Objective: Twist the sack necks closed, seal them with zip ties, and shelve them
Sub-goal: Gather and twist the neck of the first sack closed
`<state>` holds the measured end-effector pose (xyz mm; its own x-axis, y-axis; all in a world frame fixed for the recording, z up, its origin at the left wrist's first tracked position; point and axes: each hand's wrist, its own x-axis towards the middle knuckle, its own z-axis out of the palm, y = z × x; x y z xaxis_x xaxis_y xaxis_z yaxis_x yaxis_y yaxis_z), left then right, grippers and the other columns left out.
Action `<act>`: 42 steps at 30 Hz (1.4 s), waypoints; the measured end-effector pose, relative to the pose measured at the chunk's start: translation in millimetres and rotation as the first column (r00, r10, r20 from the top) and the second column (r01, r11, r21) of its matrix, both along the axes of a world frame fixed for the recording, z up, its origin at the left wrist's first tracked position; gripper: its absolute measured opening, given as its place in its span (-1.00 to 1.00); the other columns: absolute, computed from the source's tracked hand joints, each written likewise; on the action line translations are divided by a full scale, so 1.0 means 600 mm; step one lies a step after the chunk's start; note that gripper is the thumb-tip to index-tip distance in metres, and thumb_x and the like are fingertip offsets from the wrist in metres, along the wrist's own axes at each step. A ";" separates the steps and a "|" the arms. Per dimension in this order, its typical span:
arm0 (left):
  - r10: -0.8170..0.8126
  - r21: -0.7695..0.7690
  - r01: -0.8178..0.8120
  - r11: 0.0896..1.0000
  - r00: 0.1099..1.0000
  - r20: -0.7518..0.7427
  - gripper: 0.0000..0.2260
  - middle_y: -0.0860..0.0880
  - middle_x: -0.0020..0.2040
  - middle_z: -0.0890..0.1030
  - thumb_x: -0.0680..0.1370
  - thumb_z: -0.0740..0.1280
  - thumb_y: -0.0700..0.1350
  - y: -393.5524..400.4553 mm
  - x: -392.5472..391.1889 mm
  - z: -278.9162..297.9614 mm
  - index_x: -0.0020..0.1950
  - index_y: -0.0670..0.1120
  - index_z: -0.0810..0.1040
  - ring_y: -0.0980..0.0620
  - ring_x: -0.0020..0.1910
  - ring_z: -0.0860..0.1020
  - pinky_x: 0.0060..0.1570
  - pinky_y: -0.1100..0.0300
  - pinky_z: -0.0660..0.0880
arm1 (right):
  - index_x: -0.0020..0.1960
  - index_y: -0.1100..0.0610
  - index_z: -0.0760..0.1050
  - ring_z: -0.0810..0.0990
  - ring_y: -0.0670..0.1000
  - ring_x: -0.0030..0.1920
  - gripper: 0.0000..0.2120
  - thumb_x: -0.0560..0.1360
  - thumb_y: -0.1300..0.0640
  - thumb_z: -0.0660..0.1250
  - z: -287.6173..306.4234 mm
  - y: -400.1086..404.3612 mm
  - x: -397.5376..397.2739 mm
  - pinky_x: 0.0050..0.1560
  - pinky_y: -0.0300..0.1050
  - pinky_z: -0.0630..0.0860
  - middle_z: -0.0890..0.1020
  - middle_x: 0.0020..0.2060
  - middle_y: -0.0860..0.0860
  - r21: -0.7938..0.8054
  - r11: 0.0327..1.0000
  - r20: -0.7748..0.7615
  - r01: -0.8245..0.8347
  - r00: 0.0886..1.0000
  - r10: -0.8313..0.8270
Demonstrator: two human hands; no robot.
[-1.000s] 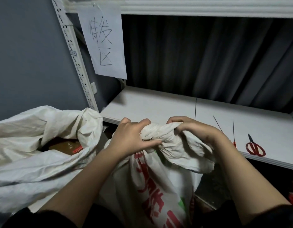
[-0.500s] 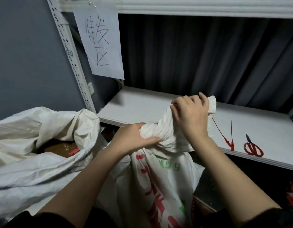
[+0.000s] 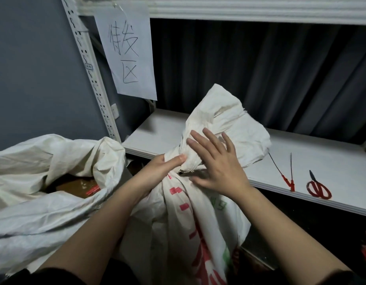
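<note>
A white woven sack with red and green print (image 3: pixel 190 227) stands in front of me, its neck twisted into a bunch. My left hand (image 3: pixel 159 171) grips the twisted neck from the left, thumb pressed across it. My right hand (image 3: pixel 217 163) lies against the neck from the right with fingers spread and straight. The loose sack top (image 3: pixel 223 120) fans out above both hands. Two thin zip ties with red heads (image 3: pixel 289 179) lie on the white shelf (image 3: pixel 322 161) to the right.
Red-handled scissors (image 3: pixel 319 189) lie on the shelf right of the zip ties. A second white sack (image 3: pixel 44 182) lies open at the left, with brown contents showing. A perforated shelf post (image 3: pixel 91 73) and a paper sign (image 3: pixel 127 54) stand at the back left.
My right hand has let go of the sack top and now lies flat and spread against the neck. The freed top has sprung up and fanned out. My left hand keeps its grip.
</note>
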<state>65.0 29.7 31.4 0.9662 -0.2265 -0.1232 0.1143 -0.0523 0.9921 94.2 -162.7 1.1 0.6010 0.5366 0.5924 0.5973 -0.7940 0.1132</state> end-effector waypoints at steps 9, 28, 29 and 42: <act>-0.242 0.147 0.229 0.962 0.967 0.078 -0.64 0.13 -0.08 0.69 0.29 0.55 -0.14 -0.005 -0.003 0.025 0.02 0.08 0.58 0.22 -0.05 0.63 -0.13 0.43 0.49 | 0.24 0.06 0.37 0.58 0.06 0.14 -0.43 0.31 0.09 0.53 0.027 -0.021 0.010 0.43 0.10 0.18 0.62 0.03 0.01 0.123 0.979 0.161 -0.160 0.977 0.140; -0.601 0.658 -0.691 0.301 0.398 0.693 -0.19 -0.06 -0.15 0.59 0.18 0.55 -0.05 -0.027 0.033 -0.029 0.38 -0.04 0.31 -0.05 -0.41 0.50 -0.10 0.09 0.20 | -0.10 0.11 0.46 0.47 -0.06 -0.38 -0.73 0.22 0.22 0.40 0.107 -0.055 -0.018 -0.36 -0.11 0.35 0.55 -0.32 -0.04 0.223 0.956 -0.914 0.189 0.381 0.138; -0.601 0.643 -0.702 0.305 0.382 0.702 -0.24 -0.07 -0.13 0.59 0.20 0.55 0.01 -0.027 0.031 -0.031 0.34 -0.01 0.34 -0.08 -0.40 0.49 -0.10 0.09 0.20 | -0.09 0.14 0.46 0.46 -0.06 -0.38 -0.71 0.19 0.21 0.37 0.102 -0.054 -0.017 -0.34 -0.12 0.33 0.52 -0.34 -0.04 0.266 0.943 -0.927 0.201 0.322 0.193; -0.298 0.795 -0.590 0.139 0.741 0.602 -0.63 -0.08 -0.25 0.64 0.44 0.21 0.22 -0.009 0.042 -0.042 0.03 -0.04 0.43 -0.14 -0.20 0.59 -0.10 0.07 0.29 | 0.13 -0.08 0.46 0.56 -0.13 0.05 -0.68 0.44 -0.14 0.40 0.080 -0.058 -0.004 0.05 -0.22 0.46 0.57 0.05 -0.14 0.437 0.860 -0.787 0.262 0.575 0.224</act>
